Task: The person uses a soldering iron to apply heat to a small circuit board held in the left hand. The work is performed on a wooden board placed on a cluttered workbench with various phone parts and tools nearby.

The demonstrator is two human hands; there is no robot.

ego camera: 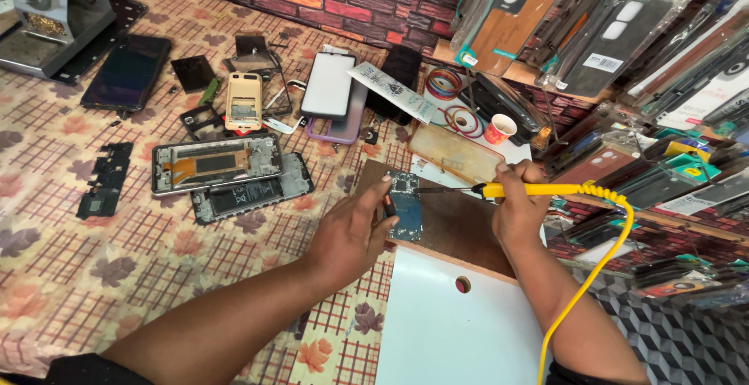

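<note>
On the brown wooden board [456, 225]: blue phone circuit board [406, 207].
Left hand [351, 233]: fingers pinch the circuit board's edge.
Right hand [519, 205]: clenched round yellow-handled soldering iron [530, 190], tip on circuit board.

The left hand [355, 233] covers the lower left edge of the circuit board [406, 205], and what its fingers pinch there is too small to tell. The grey machine [55, 18] is cut off at the top left. The yellow cord [581, 291] leaves the bottom edge.
</note>
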